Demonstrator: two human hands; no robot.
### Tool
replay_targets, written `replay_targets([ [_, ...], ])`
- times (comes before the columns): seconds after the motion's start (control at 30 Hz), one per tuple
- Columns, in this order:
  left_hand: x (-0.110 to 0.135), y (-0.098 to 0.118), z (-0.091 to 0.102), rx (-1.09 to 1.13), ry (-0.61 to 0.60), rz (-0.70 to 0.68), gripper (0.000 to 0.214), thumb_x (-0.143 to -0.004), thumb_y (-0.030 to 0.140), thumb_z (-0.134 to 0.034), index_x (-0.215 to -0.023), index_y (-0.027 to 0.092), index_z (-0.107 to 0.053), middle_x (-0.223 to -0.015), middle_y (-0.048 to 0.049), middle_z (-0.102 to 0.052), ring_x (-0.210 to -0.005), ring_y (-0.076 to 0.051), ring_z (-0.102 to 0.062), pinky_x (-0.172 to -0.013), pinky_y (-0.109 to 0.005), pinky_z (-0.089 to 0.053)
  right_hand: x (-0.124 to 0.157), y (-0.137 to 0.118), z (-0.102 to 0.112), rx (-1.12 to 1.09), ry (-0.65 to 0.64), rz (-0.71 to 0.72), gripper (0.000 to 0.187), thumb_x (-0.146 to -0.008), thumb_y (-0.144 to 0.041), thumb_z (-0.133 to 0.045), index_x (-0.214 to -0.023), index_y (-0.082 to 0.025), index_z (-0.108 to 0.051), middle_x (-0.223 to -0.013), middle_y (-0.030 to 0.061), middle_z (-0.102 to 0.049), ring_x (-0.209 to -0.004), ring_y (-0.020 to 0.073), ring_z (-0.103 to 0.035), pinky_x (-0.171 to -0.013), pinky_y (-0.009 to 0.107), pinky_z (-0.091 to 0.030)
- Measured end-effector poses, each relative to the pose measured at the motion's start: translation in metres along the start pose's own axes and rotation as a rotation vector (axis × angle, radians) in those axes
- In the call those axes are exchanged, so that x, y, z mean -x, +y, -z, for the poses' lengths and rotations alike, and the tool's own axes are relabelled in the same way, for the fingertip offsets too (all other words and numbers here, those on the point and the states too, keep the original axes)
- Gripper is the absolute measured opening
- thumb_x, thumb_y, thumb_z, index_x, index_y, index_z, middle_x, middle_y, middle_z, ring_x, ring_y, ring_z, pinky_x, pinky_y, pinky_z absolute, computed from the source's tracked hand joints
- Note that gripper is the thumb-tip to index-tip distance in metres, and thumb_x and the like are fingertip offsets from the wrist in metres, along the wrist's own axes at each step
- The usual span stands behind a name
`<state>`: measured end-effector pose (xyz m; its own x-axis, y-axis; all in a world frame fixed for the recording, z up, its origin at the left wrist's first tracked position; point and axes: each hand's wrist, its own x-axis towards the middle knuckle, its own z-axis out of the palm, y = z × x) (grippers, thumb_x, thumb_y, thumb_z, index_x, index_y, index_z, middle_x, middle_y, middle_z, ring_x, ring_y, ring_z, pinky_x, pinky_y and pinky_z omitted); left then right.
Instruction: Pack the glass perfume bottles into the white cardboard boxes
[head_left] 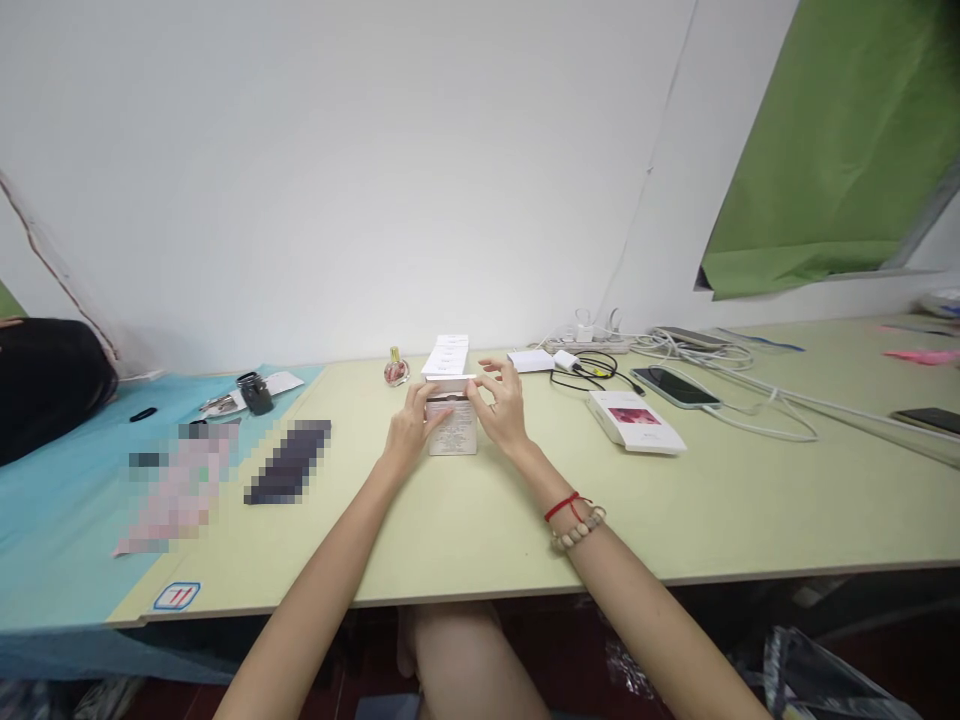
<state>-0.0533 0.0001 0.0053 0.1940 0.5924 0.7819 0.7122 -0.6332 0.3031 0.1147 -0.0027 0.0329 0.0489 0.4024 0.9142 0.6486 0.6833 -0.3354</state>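
A small white box (452, 428) with printed text stands on the pale green table (480, 520). My left hand (409, 430) grips its left side, fingers curled round the top edge. My right hand (501, 408) pinches the box's top right, at its white lid flap, with the other fingers spread. Just behind the box lies a row of white cartons (447, 357). A small glass perfume bottle (396, 370) with a gold cap stands to the left of them.
Right of the box lie a white box with a pink picture (634, 420), a phone (674, 387), chargers and tangled cables (592, 362). At left are a blue mat (67, 480), a black jar (256, 392) and a black bag (45, 385). A green sheet (840, 150) hangs at right.
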Motion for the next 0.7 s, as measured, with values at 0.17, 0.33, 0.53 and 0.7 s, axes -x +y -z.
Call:
replay_targets([
  [0.17, -0.0003, -0.0001, -0.0032, -0.106, -0.032, 0.006, 0.03, -0.086, 0.041, -0.04, -0.109, 0.026, -0.051, -0.115, -0.0057, -0.049, -0.061, -0.006, -0.055, -0.05, -0.018, -0.039, 0.0012, 0.0009, -0.0004, -0.085, 0.006, -0.017, 0.023, -0.084, -0.028, -0.045, -0.074, -0.02, -0.064, -0.1, 0.0071, -0.05, -0.09, 0.0192, -0.049, -0.083, 0.039, -0.041],
  [0.33, -0.0005, 0.0036, -0.0048, -0.089, -0.016, 0.039, 0.033, -0.088, 0.042, -0.035, -0.109, 0.026, -0.054, -0.117, -0.0067, -0.048, -0.066, -0.008, -0.055, -0.05, -0.018, -0.038, 0.0045, 0.0036, -0.0022, -0.128, 0.071, -0.075, 0.026, -0.086, -0.028, -0.041, -0.081, -0.02, -0.065, -0.096, 0.0069, -0.05, -0.092, 0.0186, -0.05, -0.083, 0.037, -0.042],
  [0.53, 0.0025, 0.0061, -0.0046, -0.117, -0.04, 0.039, 0.032, -0.089, 0.036, -0.033, -0.115, 0.029, -0.05, -0.123, -0.0061, -0.043, -0.07, -0.008, -0.056, -0.048, -0.017, -0.038, 0.0036, 0.0096, -0.0044, -0.126, 0.057, -0.085, 0.029, -0.083, -0.028, -0.045, -0.063, -0.02, -0.066, -0.094, 0.0058, -0.051, -0.082, 0.0175, -0.051, -0.075, 0.037, -0.045],
  [0.7, 0.0019, 0.0073, -0.002, -0.078, -0.038, 0.007, 0.03, -0.089, 0.035, -0.034, -0.112, 0.03, -0.053, -0.128, -0.0048, -0.039, -0.083, -0.01, -0.057, -0.05, -0.017, -0.041, 0.0037, 0.0094, -0.0044, -0.112, 0.034, -0.07, 0.027, -0.082, -0.028, -0.048, -0.063, -0.022, -0.066, -0.093, 0.0049, -0.052, -0.082, 0.0168, -0.05, -0.075, 0.035, -0.046],
])
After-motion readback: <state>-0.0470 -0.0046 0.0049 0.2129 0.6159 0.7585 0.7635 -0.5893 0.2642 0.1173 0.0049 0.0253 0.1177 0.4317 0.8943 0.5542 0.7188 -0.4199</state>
